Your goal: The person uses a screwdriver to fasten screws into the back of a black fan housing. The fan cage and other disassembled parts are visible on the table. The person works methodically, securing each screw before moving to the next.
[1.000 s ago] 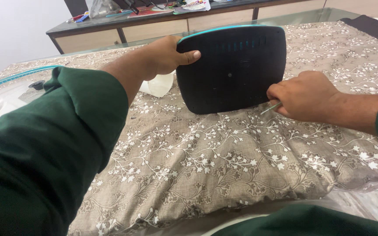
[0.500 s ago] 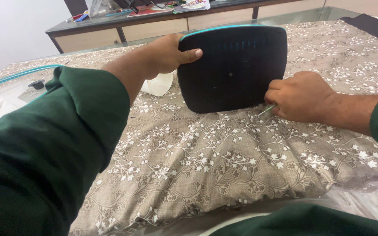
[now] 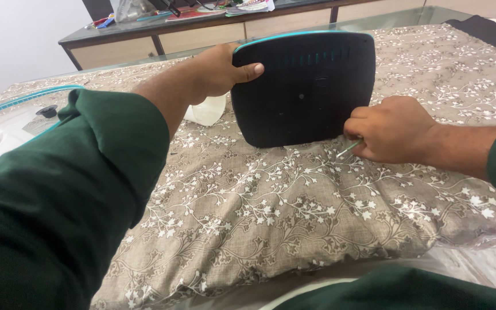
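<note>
A black, rounded-square plastic device [image 3: 302, 92] with a teal top rim stands on its edge on a floral beige pillow [image 3: 294, 201]. My left hand [image 3: 219, 72] grips its upper left corner, thumb across the black back. My right hand [image 3: 391, 129] is closed around a thin green-handled tool [image 3: 349, 148] at the device's lower right edge; the tool's tip points down and left toward the pillow. Both arms wear dark green sleeves.
A white cup-like object [image 3: 208, 110] lies behind the device on the left. A teal-rimmed clear lid with a black knob [image 3: 47, 110] sits at far left. A dark-topped cabinet [image 3: 202, 28] with clutter runs along the back. Floral bedding [image 3: 443, 57] extends to the right.
My right hand has shifted slightly left and up, closer against the device's lower right edge, and the tool has tilted with it. The left hand and device have hardly moved.
</note>
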